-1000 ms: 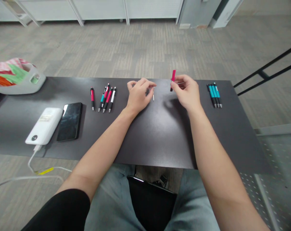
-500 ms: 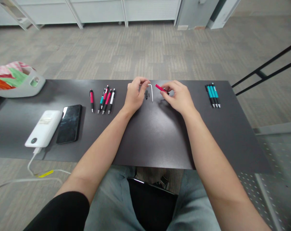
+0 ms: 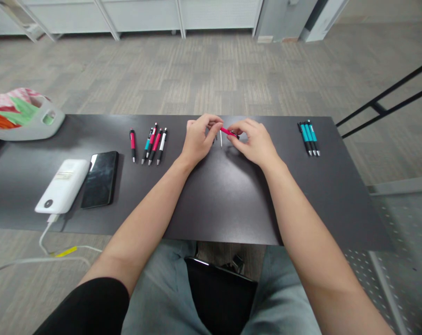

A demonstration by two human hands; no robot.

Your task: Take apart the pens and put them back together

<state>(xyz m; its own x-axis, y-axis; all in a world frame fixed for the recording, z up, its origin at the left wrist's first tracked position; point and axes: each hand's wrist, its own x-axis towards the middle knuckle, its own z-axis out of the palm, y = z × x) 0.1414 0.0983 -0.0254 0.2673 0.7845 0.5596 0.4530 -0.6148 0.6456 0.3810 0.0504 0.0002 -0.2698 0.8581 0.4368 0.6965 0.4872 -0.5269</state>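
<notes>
Pink pen barrel (image 3: 228,132) now pinched at both ends, left hand (image 3: 197,139) closed on its left tip and right hand (image 3: 253,141) closed on its darker right end, just above the far middle of the black table (image 3: 231,200). Half a second ago held by the right hand alone, with a clear gap to the left hand; a full second ago raised upright well above the tabletop. Hands since drawn together, fingertips almost meeting over the barrel, tilted slightly down to the right. Thin white refill (image 3: 221,138) lying on the table just beneath, between the two hands, about where it lay before. Unchanged on the left: single pink pen (image 3: 132,143), cluster of four pens (image 3: 155,142), black phone (image 3: 100,178), white power bank (image 3: 62,185) with its cable, and a grey-handled bag (image 3: 25,117) at the far left edge. Unchanged on the far right: teal pens (image 3: 309,137) side by side.
</notes>
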